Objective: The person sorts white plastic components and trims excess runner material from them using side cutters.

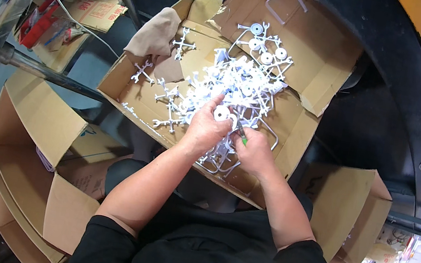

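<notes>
Over the near part of a shallow cardboard tray, my left hand [208, 127] is closed on a white plastic part with a round disc [221, 113]. Close beside it, my right hand [254, 152] grips a small tool with a green handle [244, 139]. The tool's dark tip reaches up against the white part; its exact kind is too hidden to tell. Behind both hands lies a dense heap of white plastic pieces [246, 79], overexposed in places. Cross-shaped white pieces [184, 45] lie scattered on the left of the tray.
The cardboard tray [297, 140] rests in front of me, with a beige cloth [153, 31] over its far left edge. A bent white frame [286, 6] lies at the back. Open cardboard boxes [30, 125] stand at left, another box [340, 199] at right. A metal rail [49, 70] runs along the left.
</notes>
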A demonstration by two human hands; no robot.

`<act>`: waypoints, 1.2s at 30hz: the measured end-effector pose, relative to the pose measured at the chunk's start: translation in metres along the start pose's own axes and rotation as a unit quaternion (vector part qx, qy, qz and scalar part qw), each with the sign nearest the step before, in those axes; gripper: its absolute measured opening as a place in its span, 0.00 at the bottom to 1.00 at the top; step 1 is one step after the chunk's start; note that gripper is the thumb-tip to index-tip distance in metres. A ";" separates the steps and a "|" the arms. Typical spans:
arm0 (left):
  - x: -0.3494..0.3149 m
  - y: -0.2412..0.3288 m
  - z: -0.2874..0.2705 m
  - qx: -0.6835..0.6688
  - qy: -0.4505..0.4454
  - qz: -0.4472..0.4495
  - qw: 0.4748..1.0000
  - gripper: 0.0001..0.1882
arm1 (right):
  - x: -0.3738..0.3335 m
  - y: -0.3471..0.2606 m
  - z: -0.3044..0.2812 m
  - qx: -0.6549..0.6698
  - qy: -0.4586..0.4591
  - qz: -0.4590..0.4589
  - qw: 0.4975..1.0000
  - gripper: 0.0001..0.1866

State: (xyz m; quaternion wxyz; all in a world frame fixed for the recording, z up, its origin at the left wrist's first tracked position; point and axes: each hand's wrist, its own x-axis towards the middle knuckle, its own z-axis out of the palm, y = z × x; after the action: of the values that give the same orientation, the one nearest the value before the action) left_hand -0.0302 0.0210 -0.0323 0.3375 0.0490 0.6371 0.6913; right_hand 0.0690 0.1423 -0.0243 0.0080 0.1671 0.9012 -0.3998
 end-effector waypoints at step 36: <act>0.013 0.038 -0.052 -0.399 -0.121 0.068 0.906 0.20 | 0.051 0.000 0.010 0.135 0.047 0.004 0.990 0.19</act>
State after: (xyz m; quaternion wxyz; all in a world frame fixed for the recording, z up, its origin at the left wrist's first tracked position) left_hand -0.0812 -0.0147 -0.0115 0.3550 0.0365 0.2575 0.8979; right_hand 0.0197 0.1496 -0.0383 -0.0555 0.1889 0.8377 -0.5095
